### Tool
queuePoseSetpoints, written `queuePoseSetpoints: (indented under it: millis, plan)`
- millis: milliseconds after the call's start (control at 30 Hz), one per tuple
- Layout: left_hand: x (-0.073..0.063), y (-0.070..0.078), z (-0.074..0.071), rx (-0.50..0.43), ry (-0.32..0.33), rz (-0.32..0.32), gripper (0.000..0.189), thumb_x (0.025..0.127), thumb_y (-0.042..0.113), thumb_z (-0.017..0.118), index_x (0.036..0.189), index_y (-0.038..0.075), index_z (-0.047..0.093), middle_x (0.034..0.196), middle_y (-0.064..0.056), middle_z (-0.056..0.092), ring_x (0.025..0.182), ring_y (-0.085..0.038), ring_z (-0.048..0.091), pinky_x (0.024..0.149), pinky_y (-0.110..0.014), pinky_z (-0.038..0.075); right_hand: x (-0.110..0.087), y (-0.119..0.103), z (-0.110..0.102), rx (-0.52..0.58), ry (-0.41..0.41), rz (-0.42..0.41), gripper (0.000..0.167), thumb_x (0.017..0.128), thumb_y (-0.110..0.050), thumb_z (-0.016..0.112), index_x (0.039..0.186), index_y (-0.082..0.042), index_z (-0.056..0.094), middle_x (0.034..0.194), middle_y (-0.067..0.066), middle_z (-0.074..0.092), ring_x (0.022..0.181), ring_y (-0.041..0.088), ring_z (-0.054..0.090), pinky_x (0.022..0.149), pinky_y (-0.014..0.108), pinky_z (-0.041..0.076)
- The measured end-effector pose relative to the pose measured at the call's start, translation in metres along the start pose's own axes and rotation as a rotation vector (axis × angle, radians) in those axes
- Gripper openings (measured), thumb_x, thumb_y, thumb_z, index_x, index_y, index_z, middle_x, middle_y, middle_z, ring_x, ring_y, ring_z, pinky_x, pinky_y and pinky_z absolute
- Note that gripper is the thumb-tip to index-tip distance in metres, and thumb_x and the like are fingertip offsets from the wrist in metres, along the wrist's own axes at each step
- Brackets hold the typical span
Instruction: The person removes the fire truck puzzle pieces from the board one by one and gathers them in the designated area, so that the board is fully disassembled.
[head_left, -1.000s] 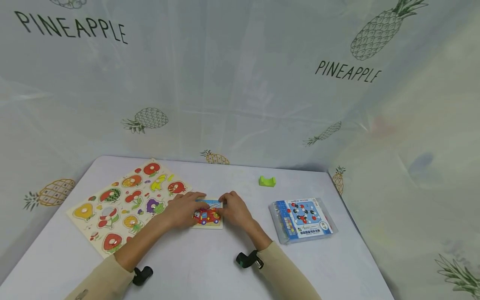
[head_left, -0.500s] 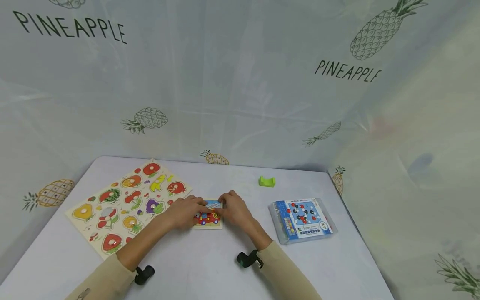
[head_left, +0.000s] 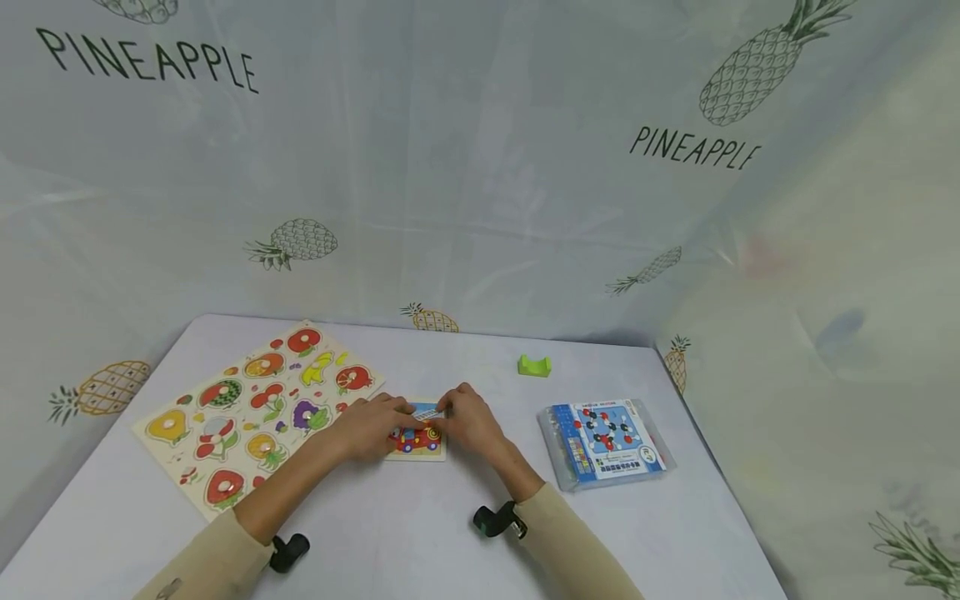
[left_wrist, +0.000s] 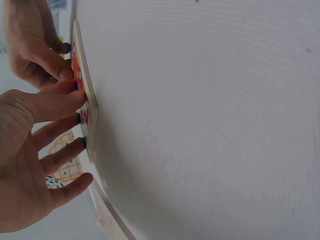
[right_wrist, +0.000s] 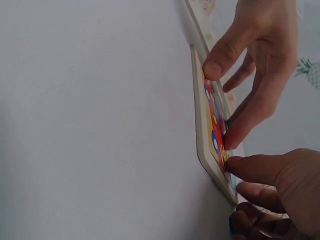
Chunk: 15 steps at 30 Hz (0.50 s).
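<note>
A small wooden jigsaw puzzle (head_left: pixel 420 454) with a red fire engine lies on the white table between both hands. My left hand (head_left: pixel 371 427) rests on its left part; in the left wrist view the thumb (left_wrist: pixel 60 106) and extended fingertips touch the picture face. My right hand (head_left: pixel 471 421) is at the upper right corner, its thumb (right_wrist: pixel 255 167) on the picture and its other fingers curled at the edge, pinching there. A pale ladder piece (head_left: pixel 427 412) shows tilted between the two hands. Both hands partly cover the puzzle.
A large fruit peg-puzzle board (head_left: pixel 247 400) lies at the left, its right corner near the left hand. A bright green block (head_left: pixel 534 365) stands at the back. A clear case with a molecule-model label (head_left: pixel 607 442) sits at the right. A pineapple-print curtain (head_left: pixel 465 167) hangs behind.
The left hand has shifted slightly. The ladder piece sits at a different tilt between the fingers. The right hand has stayed almost in place.
</note>
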<state>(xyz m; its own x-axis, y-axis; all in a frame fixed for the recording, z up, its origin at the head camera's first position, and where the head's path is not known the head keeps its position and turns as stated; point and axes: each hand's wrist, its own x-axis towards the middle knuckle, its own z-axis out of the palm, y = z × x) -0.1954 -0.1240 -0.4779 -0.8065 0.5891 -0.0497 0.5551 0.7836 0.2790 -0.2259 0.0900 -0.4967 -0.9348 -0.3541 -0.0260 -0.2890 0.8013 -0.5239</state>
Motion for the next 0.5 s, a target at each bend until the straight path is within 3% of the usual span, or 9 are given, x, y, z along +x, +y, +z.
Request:
queuePoseSetpoints:
  millis: [133,500]
  plan:
    - [-0.0001,0.0002,0.0009,0.003,0.006,-0.002,0.046,0.086,0.015,0.079,0.129,0.027,0.070,0.136,-0.005,0.062,0.127,-0.034,0.054,0.095,-0.060,0.048,-0.0013,-0.0023,0.0004,-0.016,0.024,0.012,0.035,0.088,-0.030,0.079,0.110,-0.005,0.071,0.102,0.004,0.060,0.088,0.014,0.057,0.078,0.029,0.051]
    - [-0.0013,0.0001,-0.0004,0.003,-0.007,-0.010,0.046,0.087,0.013,0.077,0.131,0.027,0.069,0.137,-0.006,0.061,0.128,-0.034,0.052,0.096,-0.061,0.048,0.0005,-0.0081,0.0024,-0.090,0.032,0.034,0.035,0.087,-0.030,0.081,0.109,-0.004,0.074,0.102,0.004,0.060,0.085,0.013,0.056,0.079,0.027,0.054]
